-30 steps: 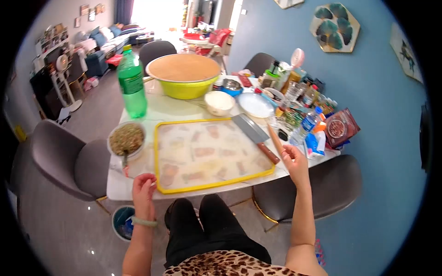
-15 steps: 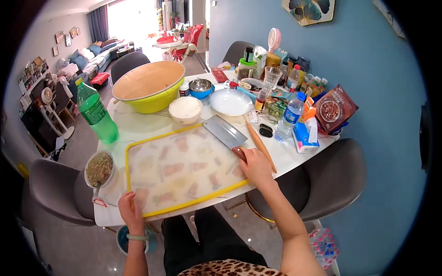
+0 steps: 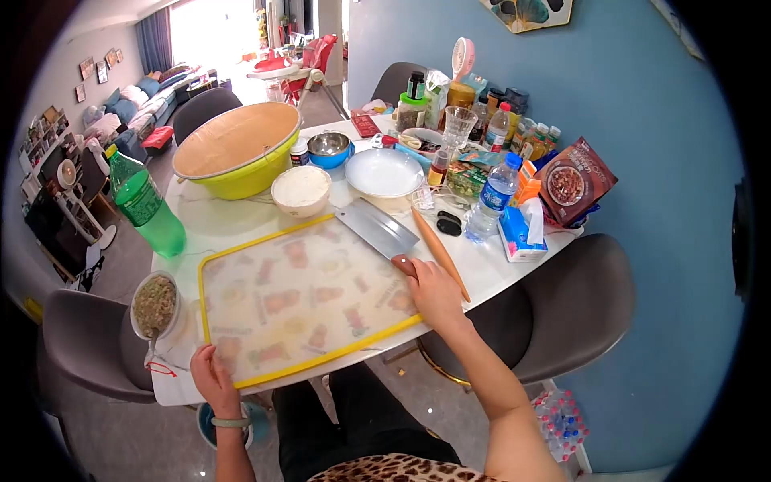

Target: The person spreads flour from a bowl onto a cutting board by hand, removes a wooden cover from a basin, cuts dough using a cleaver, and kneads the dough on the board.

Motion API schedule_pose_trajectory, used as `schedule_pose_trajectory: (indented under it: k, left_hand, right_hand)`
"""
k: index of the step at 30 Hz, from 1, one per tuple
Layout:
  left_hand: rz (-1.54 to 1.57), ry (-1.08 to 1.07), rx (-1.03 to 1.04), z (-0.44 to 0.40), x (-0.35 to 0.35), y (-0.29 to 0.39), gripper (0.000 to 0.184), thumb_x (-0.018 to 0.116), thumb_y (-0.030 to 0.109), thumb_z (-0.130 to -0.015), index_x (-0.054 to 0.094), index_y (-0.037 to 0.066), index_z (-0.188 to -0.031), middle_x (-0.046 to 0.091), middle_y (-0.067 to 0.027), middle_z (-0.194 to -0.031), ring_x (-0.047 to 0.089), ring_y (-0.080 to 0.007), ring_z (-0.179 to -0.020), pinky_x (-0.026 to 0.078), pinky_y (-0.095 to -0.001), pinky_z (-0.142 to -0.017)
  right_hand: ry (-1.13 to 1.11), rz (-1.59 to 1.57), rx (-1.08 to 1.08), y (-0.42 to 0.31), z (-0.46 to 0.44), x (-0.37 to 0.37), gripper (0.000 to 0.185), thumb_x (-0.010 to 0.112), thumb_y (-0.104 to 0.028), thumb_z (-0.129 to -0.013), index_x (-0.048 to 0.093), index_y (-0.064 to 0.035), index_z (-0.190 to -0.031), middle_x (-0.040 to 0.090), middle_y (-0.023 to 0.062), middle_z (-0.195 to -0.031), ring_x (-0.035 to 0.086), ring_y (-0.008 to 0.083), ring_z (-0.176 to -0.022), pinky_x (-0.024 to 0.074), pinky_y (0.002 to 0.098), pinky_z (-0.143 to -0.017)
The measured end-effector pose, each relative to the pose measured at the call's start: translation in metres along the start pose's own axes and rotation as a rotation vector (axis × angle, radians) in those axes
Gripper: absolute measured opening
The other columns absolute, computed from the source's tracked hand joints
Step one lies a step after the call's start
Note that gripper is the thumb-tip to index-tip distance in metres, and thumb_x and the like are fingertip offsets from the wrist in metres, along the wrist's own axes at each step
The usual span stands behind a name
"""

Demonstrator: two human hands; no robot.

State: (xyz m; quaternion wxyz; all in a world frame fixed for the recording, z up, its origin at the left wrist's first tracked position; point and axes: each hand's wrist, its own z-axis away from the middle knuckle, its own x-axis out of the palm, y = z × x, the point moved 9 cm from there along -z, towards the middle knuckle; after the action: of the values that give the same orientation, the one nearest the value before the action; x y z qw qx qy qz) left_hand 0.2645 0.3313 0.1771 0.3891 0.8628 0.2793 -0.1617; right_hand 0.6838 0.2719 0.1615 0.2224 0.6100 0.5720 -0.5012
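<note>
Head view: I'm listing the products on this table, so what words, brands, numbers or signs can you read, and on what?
No text can be read for certain.
Green bottle: pale lettering on the label, too blurred.
Water bottle: blue label, lettering too small.
Dark red box: pale print, too blurred.
Blue tissue pack: print too small.
Yellow-edged mat: printed marks, too faint to tell whether they are letters.

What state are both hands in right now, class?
Left hand: at the yellow-edged board; grip cannot be told.
Right hand: closed, holding the cleaver.
</note>
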Motion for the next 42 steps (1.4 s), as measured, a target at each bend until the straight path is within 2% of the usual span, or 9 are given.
schedule_pose_trajectory:
  k: [11, 19, 24, 30, 32, 35, 36, 38, 42]
  left_hand:
    - [-0.006, 0.007, 0.026, 0.001, 0.000, -0.001, 0.018, 0.046, 0.008, -0.085, 0.053, -0.002, -0.099, 0.054, -0.0165, -0.101, 0.052, -0.0306, -0.096, 0.039, -0.0367, -0.088]
    - [0.008, -0.003, 0.026, 0.002, 0.000, -0.003, 0.020, 0.046, 0.008, -0.084, 0.053, -0.002, -0.099, 0.053, -0.0166, -0.103, 0.051, -0.0302, -0.098, 0.039, -0.0364, -0.088]
    - [-0.034, -0.003, 0.043, 0.002, 0.000, 0.000, 0.018, 0.043, 0.006, -0.086, 0.052, -0.002, -0.099, 0.053, -0.0146, -0.102, 0.052, -0.0280, -0.096, 0.039, -0.0340, -0.088]
    - [-0.007, -0.010, 0.025, 0.001, 0.000, 0.000, 0.019, 0.045, 0.008, -0.086, 0.052, -0.002, -0.099, 0.053, -0.0166, -0.102, 0.051, -0.0303, -0.097, 0.038, -0.0364, -0.088]
    - [-0.011, -0.016, 0.029, 0.002, 0.001, -0.001, 0.019, 0.045, 0.009, -0.085, 0.052, -0.002, -0.099, 0.053, -0.0166, -0.102, 0.051, -0.0304, -0.097, 0.038, -0.0366, -0.088]
    - [-0.021, -0.013, 0.029, 0.002, 0.001, 0.000, 0.020, 0.045, 0.010, -0.085, 0.052, -0.002, -0.099, 0.053, -0.0167, -0.102, 0.051, -0.0308, -0.097, 0.038, -0.0367, -0.088]
    - [-0.027, -0.005, 0.029, 0.002, 0.000, 0.000, 0.020, 0.046, 0.010, -0.085, 0.052, -0.002, -0.099, 0.053, -0.0167, -0.102, 0.051, -0.0309, -0.097, 0.039, -0.0367, -0.088]
    - [-0.030, -0.008, 0.029, 0.002, 0.000, 0.001, 0.020, 0.046, 0.011, -0.085, 0.052, -0.002, -0.100, 0.053, -0.0166, -0.102, 0.051, -0.0308, -0.097, 0.039, -0.0367, -0.088]
    - [0.005, -0.009, 0.005, 0.002, 0.001, -0.002, 0.021, 0.046, 0.012, -0.085, 0.053, -0.002, -0.099, 0.054, -0.0161, -0.102, 0.051, -0.0304, -0.097, 0.039, -0.0365, -0.088]
  right_hand:
    - [0.011, -0.186, 0.121, 0.031, 0.026, -0.020, 0.031, 0.052, -0.019, -0.084, 0.052, -0.0021, -0.110, 0.058, 0.0163, -0.103, 0.054, 0.0326, -0.095, 0.0433, 0.0404, -0.082]
    - [0.103, -0.156, -0.036, 0.043, 0.026, -0.026, 0.029, 0.054, -0.018, -0.082, 0.054, -0.0012, -0.106, 0.059, 0.0163, -0.098, 0.055, 0.0328, -0.091, 0.0431, 0.0408, -0.078]
    - [0.070, -0.176, -0.016, 0.061, 0.022, -0.029, 0.031, 0.055, -0.018, -0.081, 0.054, -0.0010, -0.106, 0.058, 0.0169, -0.098, 0.054, 0.0337, -0.091, 0.0425, 0.0411, -0.080]
    - [0.123, -0.226, 0.000, 0.096, 0.014, -0.032, 0.031, 0.055, -0.017, -0.080, 0.054, -0.0013, -0.107, 0.058, 0.0180, -0.101, 0.054, 0.0344, -0.095, 0.0424, 0.0397, -0.083]
    - [0.087, -0.290, 0.039, 0.106, 0.011, -0.033, 0.031, 0.055, -0.018, -0.081, 0.055, -0.0015, -0.108, 0.059, 0.0156, -0.102, 0.056, 0.0298, -0.096, 0.0426, 0.0357, -0.084]
    - [-0.066, -0.694, 0.151, 0.121, 0.011, -0.017, 0.035, 0.055, -0.019, -0.085, 0.053, -0.0002, -0.115, 0.059, 0.0083, -0.102, 0.055, 0.0159, -0.096, 0.0408, 0.0278, -0.086]
    - [-0.069, -0.692, 0.150, 0.122, 0.013, -0.015, 0.035, 0.055, -0.019, -0.085, 0.053, -0.0002, -0.115, 0.059, 0.0083, -0.102, 0.055, 0.0159, -0.096, 0.0408, 0.0278, -0.086]
    - [-0.146, -0.941, 0.139, 0.112, 0.014, -0.012, 0.036, 0.055, -0.018, -0.085, 0.052, 0.0010, -0.115, 0.058, 0.0087, -0.104, 0.054, 0.0157, -0.097, 0.0404, 0.0277, -0.087]
    - [-0.139, -0.884, 0.100, 0.098, 0.011, -0.012, 0.036, 0.055, -0.018, -0.085, 0.052, -0.0004, -0.116, 0.058, 0.0091, -0.106, 0.054, 0.0169, -0.099, 0.0403, 0.0281, -0.088]
